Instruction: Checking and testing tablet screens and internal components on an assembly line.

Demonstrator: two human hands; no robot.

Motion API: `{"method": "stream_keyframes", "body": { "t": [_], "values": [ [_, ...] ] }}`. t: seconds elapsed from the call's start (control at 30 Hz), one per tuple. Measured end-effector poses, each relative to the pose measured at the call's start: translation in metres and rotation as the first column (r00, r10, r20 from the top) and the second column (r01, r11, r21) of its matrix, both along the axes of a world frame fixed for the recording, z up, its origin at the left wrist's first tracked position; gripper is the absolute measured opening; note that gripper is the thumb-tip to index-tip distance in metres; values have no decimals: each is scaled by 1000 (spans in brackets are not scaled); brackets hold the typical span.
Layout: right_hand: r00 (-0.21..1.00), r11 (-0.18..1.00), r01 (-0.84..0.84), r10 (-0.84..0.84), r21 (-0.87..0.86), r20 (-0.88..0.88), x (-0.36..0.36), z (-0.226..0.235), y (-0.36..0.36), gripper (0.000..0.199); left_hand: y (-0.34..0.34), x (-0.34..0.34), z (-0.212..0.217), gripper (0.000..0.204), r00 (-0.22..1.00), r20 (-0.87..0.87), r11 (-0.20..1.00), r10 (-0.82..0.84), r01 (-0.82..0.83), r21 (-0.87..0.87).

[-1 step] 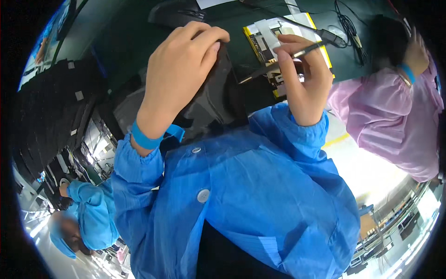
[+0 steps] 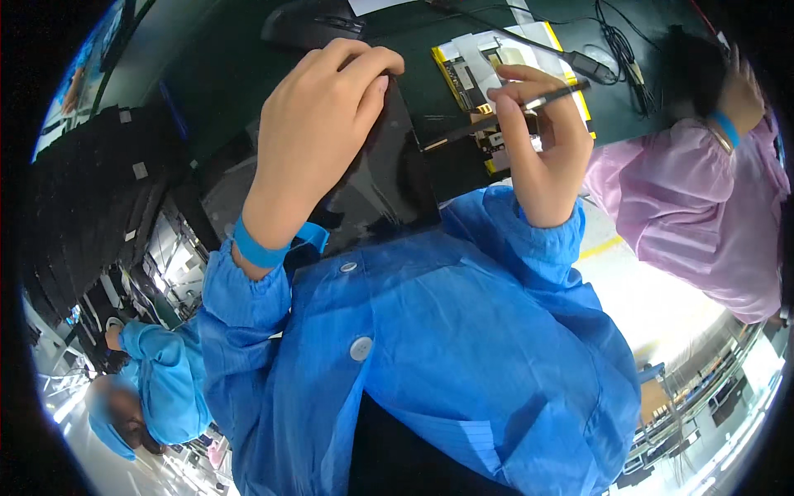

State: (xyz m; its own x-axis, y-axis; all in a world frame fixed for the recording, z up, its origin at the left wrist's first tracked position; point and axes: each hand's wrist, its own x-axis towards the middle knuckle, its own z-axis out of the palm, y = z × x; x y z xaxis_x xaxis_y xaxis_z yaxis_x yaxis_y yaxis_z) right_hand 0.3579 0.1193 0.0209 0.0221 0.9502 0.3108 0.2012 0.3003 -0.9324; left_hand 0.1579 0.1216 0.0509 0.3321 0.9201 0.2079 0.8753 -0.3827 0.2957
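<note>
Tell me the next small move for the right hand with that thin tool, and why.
Probably bring the thin tool down to the opened device on the green mat. The right hand holds it pen-style, tip pointing left over the exposed parts, apparently not yet touching. The left hand holds the black panel tilted up, out of the way.

A person in a pink smock [image 2: 695,223] sits at three o'clock; black cables [image 2: 616,45] coil at one o'clock.
</note>
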Motion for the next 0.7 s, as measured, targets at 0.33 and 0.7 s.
{"method": "stream_keyframes", "body": {
  "t": [0.33, 0.7],
  "values": [
    [912, 989, -144, 146, 32, -384, -4, -12, -13, 21, 0, 40, -14, 16, 926, 347, 980, -150, 186, -75],
    [989, 994, 23, -7, 104, -149, -4, -21, -20, 38, 6, 50, -20, 10, 984, 146, 995, -104, 102, 20]
  ]
}}
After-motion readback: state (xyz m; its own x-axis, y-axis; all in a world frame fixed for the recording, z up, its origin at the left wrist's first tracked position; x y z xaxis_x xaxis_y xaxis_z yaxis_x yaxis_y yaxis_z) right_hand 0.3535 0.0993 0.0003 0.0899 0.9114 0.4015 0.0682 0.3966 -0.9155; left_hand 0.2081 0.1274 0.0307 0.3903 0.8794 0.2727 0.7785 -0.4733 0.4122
